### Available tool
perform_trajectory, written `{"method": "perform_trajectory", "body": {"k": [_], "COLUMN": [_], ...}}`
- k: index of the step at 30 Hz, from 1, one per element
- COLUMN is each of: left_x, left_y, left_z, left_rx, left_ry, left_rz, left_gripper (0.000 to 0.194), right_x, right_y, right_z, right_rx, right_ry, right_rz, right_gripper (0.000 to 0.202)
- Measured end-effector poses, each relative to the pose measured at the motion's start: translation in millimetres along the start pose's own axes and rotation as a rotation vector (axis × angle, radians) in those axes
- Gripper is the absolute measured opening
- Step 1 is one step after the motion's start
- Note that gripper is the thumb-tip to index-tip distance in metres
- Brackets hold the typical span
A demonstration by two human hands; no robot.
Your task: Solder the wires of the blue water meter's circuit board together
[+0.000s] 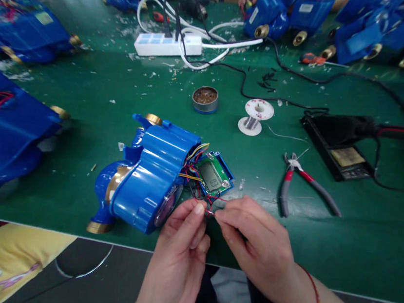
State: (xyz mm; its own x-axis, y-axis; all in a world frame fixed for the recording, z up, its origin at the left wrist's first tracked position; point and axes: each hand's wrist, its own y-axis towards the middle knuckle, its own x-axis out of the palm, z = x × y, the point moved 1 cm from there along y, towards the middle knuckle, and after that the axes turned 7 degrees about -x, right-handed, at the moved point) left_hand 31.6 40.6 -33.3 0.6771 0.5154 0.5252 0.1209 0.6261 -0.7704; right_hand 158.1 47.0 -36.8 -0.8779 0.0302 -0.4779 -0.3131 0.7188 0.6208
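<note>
Wires, thin red ones (210,212), pinched between both hands just off the near edge of the green mat-covered table (84,88). Left hand (181,247) holds them between thumb and forefinger, fingertips closed tight; right hand (253,241) grips the same strands from the other side, fingertips nearly touching the left's. Short stretch of wire between the two grips runs roughly left to right. From there the strands lead up and away to the green circuit board with a grey display (213,176), which lies just beyond the fingers. Board sits in a blue tray, tethered by coloured leads to the blue plastic water meter with brass fittings (147,179), lying on its side left of the hands. Red-handled pliers (294,182) rest to the right, nearer the right hand.
</note>
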Motion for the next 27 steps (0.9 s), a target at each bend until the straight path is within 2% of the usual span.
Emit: {"method": "perform_trajectory", "body": {"k": [11, 17, 20, 23, 25, 27], "left_x": [-5.1, -4.8, -6.0, -6.3, -5.7, -5.0], "left_y": [1, 0, 1, 2, 1, 0], "left_z": [2, 1, 1, 1, 2, 2], "left_rx": [-0.015, -0.017, -0.008, -0.008, -0.010, -0.007], "left_ry": [0.030, 0.038, 0.047, 0.047, 0.041, 0.035], "left_rz": [-0.067, -0.076, -0.076, -0.077, -0.077, -0.073], "left_gripper": [0.052, 0.053, 0.051, 0.051, 0.052, 0.053], "right_x": [6, 7, 6, 5, 5, 4], "right_y": [0, -2, -4, -9, -13, -13], "right_z": [1, 1, 1, 1, 1, 1], "right_rx": [0.021, -0.071, -0.122, -0.145, -0.126, -0.079], "right_ry": [-0.102, -0.158, -0.197, -0.200, -0.206, -0.208], "right_rz": [0.020, -0.077, -0.123, -0.111, -0.088, -0.055], "right_gripper": [0.010, 0.007, 0.011, 0.017, 0.026, 0.027]}}
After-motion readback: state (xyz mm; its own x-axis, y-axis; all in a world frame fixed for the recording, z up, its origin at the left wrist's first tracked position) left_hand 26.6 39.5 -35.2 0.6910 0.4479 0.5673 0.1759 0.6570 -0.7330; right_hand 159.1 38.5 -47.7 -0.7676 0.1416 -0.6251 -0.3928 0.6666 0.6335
